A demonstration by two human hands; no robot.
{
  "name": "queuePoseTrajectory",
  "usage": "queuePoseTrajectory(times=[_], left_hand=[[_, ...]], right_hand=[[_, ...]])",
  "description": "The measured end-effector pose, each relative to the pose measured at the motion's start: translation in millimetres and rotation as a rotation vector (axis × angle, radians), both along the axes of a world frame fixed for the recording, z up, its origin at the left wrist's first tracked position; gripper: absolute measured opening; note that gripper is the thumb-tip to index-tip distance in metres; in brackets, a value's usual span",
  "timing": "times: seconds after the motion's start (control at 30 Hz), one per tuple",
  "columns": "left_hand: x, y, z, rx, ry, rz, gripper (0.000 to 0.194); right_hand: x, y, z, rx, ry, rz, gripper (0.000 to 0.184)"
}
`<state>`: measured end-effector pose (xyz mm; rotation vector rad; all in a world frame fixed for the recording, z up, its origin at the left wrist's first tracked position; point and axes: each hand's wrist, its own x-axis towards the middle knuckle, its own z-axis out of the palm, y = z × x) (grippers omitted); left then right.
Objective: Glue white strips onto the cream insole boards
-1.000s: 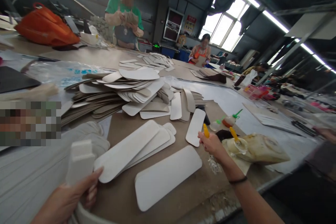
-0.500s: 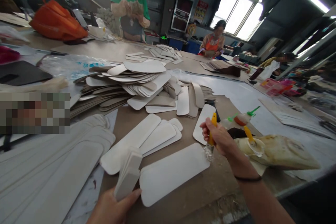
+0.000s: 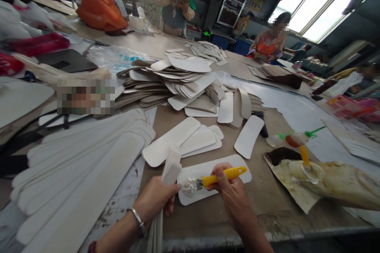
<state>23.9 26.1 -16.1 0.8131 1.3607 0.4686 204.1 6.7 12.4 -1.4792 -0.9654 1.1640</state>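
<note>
My right hand (image 3: 230, 189) is closed round the yellow handle of a brush (image 3: 209, 180). Its bristles, clotted with white paste, touch the left end of a long white board piece (image 3: 204, 167) with rounded corners. A bundle of narrow off-white strips (image 3: 171, 170) is held in my left hand (image 3: 158, 197), whose thumb reaches the board piece's left edge. Behind these lie several overlapping white pieces (image 3: 172, 141) and a single curved piece (image 3: 248, 136). To the right is a stained, yellowish container (image 3: 344, 178) with another yellow-handled brush (image 3: 304, 156) in its opening.
Long white pieces (image 3: 97, 166) fan out at left. A heaped pile of cut pieces (image 3: 190, 87) stands mid-table. Green-tipped bottles (image 3: 297, 138) lie at right. An orange bag (image 3: 102, 8) is far left; a person in green (image 3: 175, 0) and another in orange (image 3: 265, 45) work across.
My right hand has brought the brush from the board piece's right end to its left end, near my left hand. The view has shifted, so the table's things appear farther right.
</note>
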Motion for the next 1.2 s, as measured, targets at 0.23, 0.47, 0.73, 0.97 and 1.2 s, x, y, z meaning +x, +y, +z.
queuePoseTrajectory(times=[0.23,0.47,0.73,0.97,1.2], left_hand=[[-4.2,-2.3,4.9,-0.006,-0.027,-0.001,0.027],[-3.9,-2.5,5.6,-0.019,-0.009,-0.009,0.028],[-7.6,-5.3,5.9,0.004,-0.001,-0.024,0.029],[-7.6,-7.5,5.7,0.017,0.012,-0.012,0.034],[-8.5,-8.5,2.8,0.014,-0.003,-0.006,0.037]], right_hand=[[17.6,-6.8,5.7,-0.014,-0.444,-0.156,0.038],[3.2,-13.0,2.6,0.059,-0.428,-0.07,0.034],[62.4,-1.6,-6.5,0.452,-1.05,-0.182,0.023],[74.5,-2.3,4.2,0.53,-1.181,-0.177,0.014],[12.9,-26.1,-5.3,0.581,-1.09,0.069,0.009]])
